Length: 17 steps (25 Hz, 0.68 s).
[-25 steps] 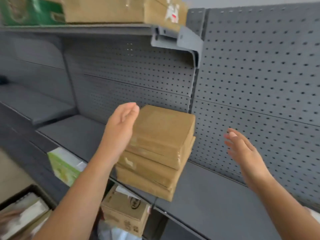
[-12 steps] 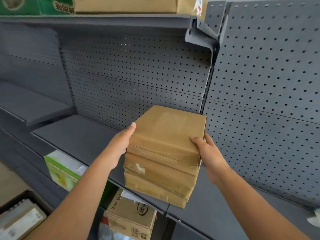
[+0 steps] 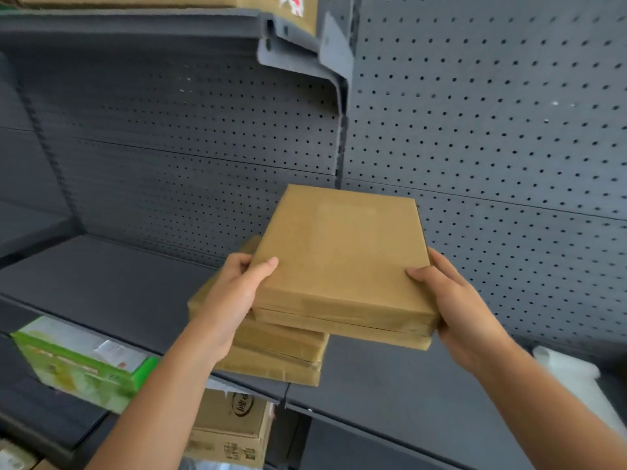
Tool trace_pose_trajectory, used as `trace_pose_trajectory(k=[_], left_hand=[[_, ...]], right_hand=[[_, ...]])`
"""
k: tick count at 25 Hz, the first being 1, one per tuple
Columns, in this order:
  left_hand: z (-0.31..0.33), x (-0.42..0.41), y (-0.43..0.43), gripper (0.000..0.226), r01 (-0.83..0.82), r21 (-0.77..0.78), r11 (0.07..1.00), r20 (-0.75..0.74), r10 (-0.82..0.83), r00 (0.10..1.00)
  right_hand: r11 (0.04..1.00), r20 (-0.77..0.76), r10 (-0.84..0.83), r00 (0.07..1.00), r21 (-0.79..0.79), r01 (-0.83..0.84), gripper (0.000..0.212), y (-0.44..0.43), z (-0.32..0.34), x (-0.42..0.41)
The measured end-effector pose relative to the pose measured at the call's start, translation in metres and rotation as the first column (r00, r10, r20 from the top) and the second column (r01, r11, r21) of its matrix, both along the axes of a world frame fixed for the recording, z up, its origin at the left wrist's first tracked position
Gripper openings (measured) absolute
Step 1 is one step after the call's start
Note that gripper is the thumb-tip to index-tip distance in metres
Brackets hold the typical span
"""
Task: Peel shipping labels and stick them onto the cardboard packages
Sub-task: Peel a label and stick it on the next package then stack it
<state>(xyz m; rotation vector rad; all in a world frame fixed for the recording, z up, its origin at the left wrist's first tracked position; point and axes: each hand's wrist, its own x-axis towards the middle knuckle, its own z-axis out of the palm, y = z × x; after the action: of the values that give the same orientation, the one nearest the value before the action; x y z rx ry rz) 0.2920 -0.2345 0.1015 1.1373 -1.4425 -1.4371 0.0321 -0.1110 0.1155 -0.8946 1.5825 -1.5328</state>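
Note:
A flat brown cardboard package (image 3: 342, 262) is held up between both hands, lifted off and shifted right of the stack. My left hand (image 3: 234, 293) grips its left edge, thumb on top. My right hand (image 3: 454, 307) grips its right edge, thumb on top. Under it, two more brown packages (image 3: 281, 351) stay stacked on the dark grey shelf (image 3: 101, 286). The top face of the held package shows no label. No shipping labels are in view.
Grey pegboard (image 3: 475, 130) backs the shelving. An upper shelf bracket (image 3: 305, 52) juts out above, with a box on it. A green and white box (image 3: 81, 364) sits lower left. A printed carton (image 3: 234, 425) stands below the shelf. Something white (image 3: 570, 374) lies at right.
My right hand came in and took the top package's right edge; both hands then lifted it off the stack and carried it to the right and toward me.

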Motion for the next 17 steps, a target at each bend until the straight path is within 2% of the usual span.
trace_pose_trajectory(k=[3, 8, 11, 15, 17], left_hand=[[-0.008, -0.048, 0.035, 0.047, 0.110, -0.006, 0.994, 0.008, -0.110, 0.994], [-0.051, -0.123, 0.083, 0.038, 0.227, 0.033, 0.973, -0.007, -0.227, 0.974], [-0.085, -0.149, 0.101, 0.041, 0.292, 0.069, 0.954, 0.047, -0.296, 0.954], [-0.125, -0.165, 0.109, 0.045, 0.303, 0.153, 0.941, 0.088, -0.318, 0.944], [-0.137, -0.168, 0.109, 0.046, 0.305, 0.174, 0.936, 0.113, -0.326, 0.939]], right_hand=[[0.996, -0.007, -0.091, 0.996, -0.006, 0.091, 0.039, 0.052, -0.007, -0.039], [0.967, 0.016, -0.247, 0.969, 0.058, 0.246, 0.037, 0.120, -0.045, -0.092], [0.957, 0.036, -0.268, 0.963, 0.124, 0.262, 0.039, 0.141, -0.082, -0.114], [0.941, 0.077, -0.299, 0.951, 0.192, 0.280, 0.033, 0.151, -0.124, -0.129], [0.935, 0.088, -0.293, 0.952, 0.235, 0.267, 0.038, 0.149, -0.141, -0.132]])
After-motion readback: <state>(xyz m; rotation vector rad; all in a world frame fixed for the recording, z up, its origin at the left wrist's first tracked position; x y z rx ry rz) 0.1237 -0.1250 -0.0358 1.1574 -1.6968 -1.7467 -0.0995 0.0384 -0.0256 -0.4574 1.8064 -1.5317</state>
